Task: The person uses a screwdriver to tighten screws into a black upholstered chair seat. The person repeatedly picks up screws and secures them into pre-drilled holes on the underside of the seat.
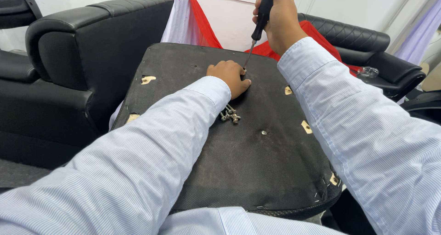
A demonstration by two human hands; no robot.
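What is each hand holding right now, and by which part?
The right hand grips a screwdriver by its black handle. The left hand holds nothing clearly visible; its fingers rest on the seat base at the screwdriver's tip.

Both arms are reaching forward in pale striped sleeves, the left hand (228, 77) lying knuckles-up with its fingers curled down, while the right hand (277, 18) is hovering higher and farther forward, fist wrapped closed with the wrist bent downward.

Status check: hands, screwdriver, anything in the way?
Right hand grips screwdriver, tip down on seat base. Left hand steadies beside tip. Loose screws nearby.
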